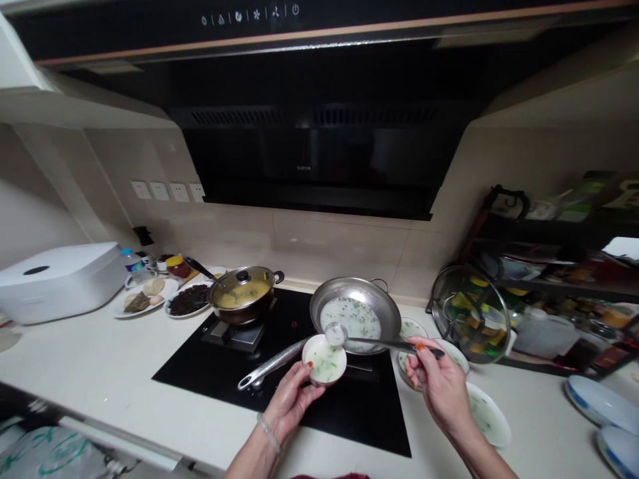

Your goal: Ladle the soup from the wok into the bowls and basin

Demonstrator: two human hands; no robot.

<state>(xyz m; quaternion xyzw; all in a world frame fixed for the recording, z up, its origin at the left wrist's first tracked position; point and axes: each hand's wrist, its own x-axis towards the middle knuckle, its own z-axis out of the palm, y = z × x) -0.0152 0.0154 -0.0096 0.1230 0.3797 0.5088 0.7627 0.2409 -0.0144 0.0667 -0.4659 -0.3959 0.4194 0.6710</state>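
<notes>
My left hand (289, 399) grips a small bowl (327, 362) by its side, thumb at the rim. Pale soup with green bits fills much of it. A metal ladle (394, 344) is in my right hand (439, 382), fingers closed round the dark end of its handle. The ladle's head is over the bowl's far rim, in front of the wok (355, 293). Inside the wok is whitish soup with chopped greens. Its long metal handle (272, 366) points toward the front left, partly hidden behind the bowl.
Left on the black cooktop (200, 359) stands a lidded pan (242, 296) of yellowish food. Several bowls of soup, one a nearer bowl (486, 416), stand right of the wok. A glass lid (469, 313) leans against the rack (559, 293). The range hood (309, 146) hangs above.
</notes>
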